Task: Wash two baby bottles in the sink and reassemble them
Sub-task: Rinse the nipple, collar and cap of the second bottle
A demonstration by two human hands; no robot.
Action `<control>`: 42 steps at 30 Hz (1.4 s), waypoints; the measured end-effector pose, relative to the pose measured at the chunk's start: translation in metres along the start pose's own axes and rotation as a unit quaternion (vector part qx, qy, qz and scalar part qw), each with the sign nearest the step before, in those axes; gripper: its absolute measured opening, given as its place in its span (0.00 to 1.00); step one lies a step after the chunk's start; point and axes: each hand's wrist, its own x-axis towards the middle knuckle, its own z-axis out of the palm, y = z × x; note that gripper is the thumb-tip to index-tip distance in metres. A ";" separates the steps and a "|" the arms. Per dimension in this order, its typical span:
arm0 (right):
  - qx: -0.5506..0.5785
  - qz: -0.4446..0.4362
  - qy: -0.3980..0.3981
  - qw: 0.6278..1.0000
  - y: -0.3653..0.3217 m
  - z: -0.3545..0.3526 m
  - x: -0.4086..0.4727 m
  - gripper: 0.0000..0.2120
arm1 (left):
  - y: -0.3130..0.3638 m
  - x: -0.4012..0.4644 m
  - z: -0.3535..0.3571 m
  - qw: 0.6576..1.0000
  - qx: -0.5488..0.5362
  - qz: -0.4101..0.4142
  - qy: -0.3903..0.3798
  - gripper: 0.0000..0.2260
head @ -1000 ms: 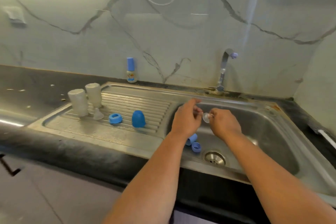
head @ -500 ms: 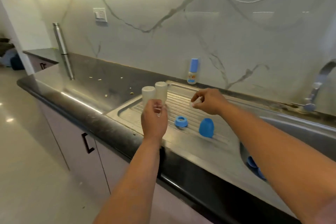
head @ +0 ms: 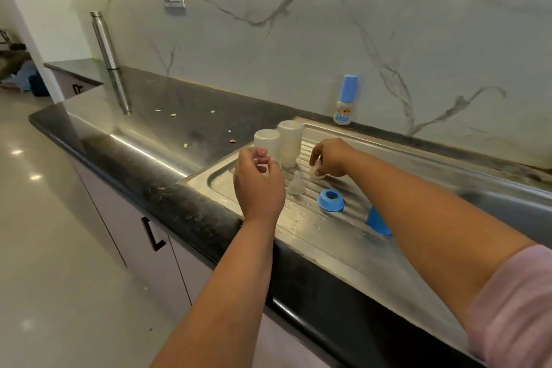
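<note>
Two translucent baby bottles stand upside down on the steel drainboard, the left bottle beside the right bottle. My left hand hovers just in front of the left bottle with fingers loosely curled, holding nothing that I can see. My right hand pinches a clear silicone nipple low over the drainboard ribs. A second clear nipple stands on the ribs between my hands. A blue collar ring lies nearby. A blue cap is partly hidden behind my right forearm.
A small bottle with a blue cap stands at the back wall. On the black counter are a tall steel flask and scattered crumbs. The sink basin lies at the right edge. Cabinets and open floor are to the left.
Both hands left the sink basin and moved left over the drainboard. My right hand carried the clear nipple down to the ribs; my left hand came up to the inverted bottles.
</note>
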 end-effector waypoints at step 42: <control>-0.023 0.164 -0.210 0.964 0.292 0.038 -0.255 0.18 | 0.095 -0.230 0.214 0.910 0.022 0.112 -0.399 0.08</control>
